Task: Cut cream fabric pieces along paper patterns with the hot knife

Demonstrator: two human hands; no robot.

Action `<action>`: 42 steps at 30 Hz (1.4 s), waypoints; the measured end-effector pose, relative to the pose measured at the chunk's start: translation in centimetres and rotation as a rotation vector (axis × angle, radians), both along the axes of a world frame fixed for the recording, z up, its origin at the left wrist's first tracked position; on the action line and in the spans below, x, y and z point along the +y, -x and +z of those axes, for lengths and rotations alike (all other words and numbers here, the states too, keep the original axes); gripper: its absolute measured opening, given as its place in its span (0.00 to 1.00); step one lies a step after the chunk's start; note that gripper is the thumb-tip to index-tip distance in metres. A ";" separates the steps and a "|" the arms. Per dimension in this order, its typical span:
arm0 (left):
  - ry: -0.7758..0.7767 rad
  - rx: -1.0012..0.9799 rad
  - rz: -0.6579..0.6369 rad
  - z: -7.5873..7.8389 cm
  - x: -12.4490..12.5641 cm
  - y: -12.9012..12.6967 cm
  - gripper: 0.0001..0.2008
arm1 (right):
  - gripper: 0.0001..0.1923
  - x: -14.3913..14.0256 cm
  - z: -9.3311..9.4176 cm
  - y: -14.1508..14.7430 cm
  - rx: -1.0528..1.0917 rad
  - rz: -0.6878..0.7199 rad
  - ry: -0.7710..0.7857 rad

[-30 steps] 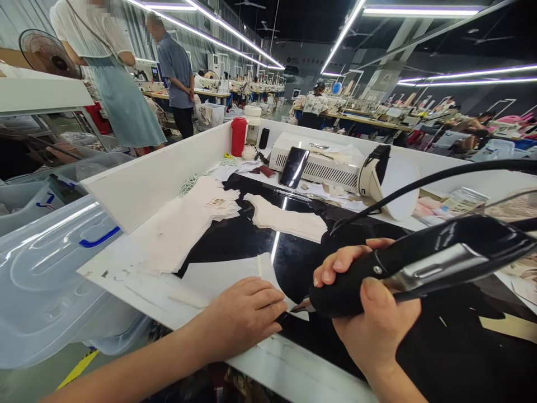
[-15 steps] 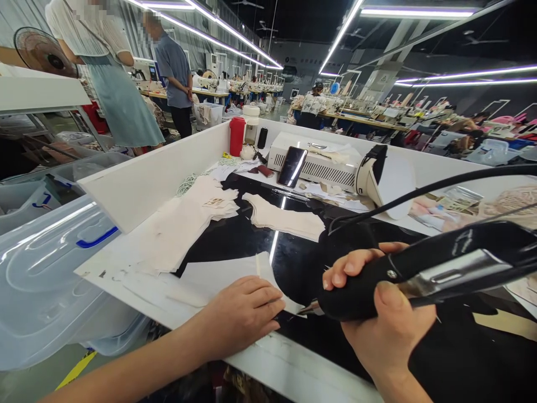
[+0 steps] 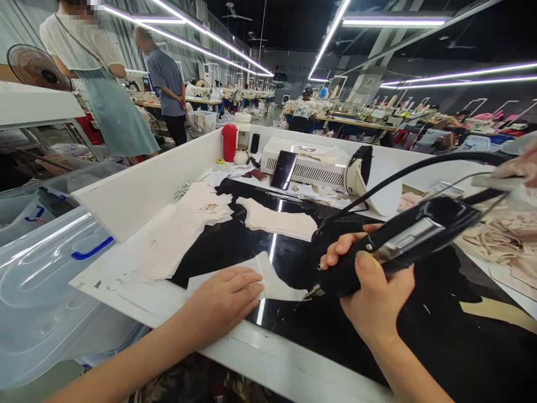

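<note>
My left hand [image 3: 232,294] lies flat on a white fabric piece [image 3: 279,284], its fingers stretched out together over the left part. My right hand [image 3: 373,285] is wrapped round a black corded power tool [image 3: 411,238] with a silver strip along its side. The tool's pointed metal tip [image 3: 314,291] is at the right end of the white piece, seemingly touching its edge. Beyond my hands, a stack of pale pink fabric pieces [image 3: 277,218] lies on the glossy black work surface [image 3: 268,350]. A larger pale stack [image 3: 176,232] lies to the left.
A phone [image 3: 284,169] leans against a vented white box [image 3: 308,159] at the back. Near it stand a red bottle [image 3: 229,143] and a white lamp-like cone [image 3: 381,187]. Another person's hand [image 3: 518,168] shows at right. Plastic bins [image 3: 50,280] stand at left.
My left hand has shifted left, uncovering more of the white piece, whose right part now points further right. The tool is tilted more upright. Another person's hand has appeared at the right edge.
</note>
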State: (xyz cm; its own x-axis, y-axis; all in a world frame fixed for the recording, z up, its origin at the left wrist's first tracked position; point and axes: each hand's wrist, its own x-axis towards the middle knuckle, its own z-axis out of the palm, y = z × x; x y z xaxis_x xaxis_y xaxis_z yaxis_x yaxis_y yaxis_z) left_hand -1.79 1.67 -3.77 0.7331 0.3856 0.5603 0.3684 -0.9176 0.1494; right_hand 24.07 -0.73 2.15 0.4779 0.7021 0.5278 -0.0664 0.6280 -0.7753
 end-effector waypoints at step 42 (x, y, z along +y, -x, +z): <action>0.491 0.476 -0.149 3.6 7.0 -2.5 0.28 | 0.18 3.8 -0.3 4.0 0.004 0.022 0.048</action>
